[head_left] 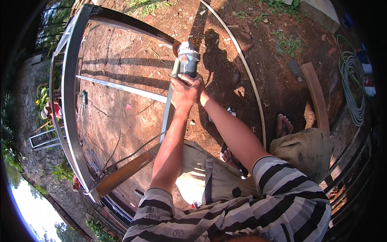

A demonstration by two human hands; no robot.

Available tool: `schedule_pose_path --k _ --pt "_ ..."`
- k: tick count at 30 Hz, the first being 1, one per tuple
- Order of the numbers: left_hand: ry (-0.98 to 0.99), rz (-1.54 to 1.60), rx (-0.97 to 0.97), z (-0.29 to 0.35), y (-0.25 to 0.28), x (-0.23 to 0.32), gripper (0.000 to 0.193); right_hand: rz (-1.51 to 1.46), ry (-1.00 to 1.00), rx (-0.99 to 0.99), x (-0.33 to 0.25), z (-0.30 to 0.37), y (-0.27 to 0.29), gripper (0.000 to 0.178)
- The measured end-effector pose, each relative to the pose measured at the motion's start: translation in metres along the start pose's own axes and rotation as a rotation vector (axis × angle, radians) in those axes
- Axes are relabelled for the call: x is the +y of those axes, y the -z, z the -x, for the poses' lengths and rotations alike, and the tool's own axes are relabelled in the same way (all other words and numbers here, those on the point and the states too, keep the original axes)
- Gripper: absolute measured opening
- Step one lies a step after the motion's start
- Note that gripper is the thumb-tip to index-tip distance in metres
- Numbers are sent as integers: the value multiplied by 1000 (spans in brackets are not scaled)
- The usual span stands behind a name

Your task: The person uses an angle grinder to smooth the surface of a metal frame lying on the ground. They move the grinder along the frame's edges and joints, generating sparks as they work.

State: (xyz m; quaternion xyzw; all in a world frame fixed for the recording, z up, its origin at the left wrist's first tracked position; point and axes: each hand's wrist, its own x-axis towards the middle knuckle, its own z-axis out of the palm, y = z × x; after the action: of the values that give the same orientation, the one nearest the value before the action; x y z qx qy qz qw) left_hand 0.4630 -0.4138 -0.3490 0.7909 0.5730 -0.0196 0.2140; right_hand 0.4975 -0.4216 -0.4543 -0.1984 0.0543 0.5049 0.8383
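Note:
An angle grinder [188, 66] with a silver head and dark grey body is held out in front of me. My left hand [184, 92] wraps round the rear of its body. Pressed close beside it, my right hand [199, 86] also closes on the grinder, its fingers partly hidden. The brownish disc [175, 49] sits at the corner where the frame's dark far bar [133, 27] meets the grey near bar [168, 115]; I cannot tell whether it touches the metal. This welded metal frame [69, 92] stands to my left, with a thin crossbar [129, 90] spanning it.
A pale hose [246, 60] curves over the dirt on the right. Beyond it lie a curved brown strip [315, 94] and a coiled green hose [351, 84]. A rusty bar [125, 173] and loose cables [115, 151] are at the lower left. My sandalled foot [283, 126] is near the hose.

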Motion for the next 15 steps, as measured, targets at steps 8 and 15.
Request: schedule_pose_path --k 8,15 --pt "6 -34 -6 -1 -1 5 93 -19 -4 1 9 -17 15 30" --pt "7 16 -24 -1 0 -2 84 -64 -22 26 10 -5 7 29"
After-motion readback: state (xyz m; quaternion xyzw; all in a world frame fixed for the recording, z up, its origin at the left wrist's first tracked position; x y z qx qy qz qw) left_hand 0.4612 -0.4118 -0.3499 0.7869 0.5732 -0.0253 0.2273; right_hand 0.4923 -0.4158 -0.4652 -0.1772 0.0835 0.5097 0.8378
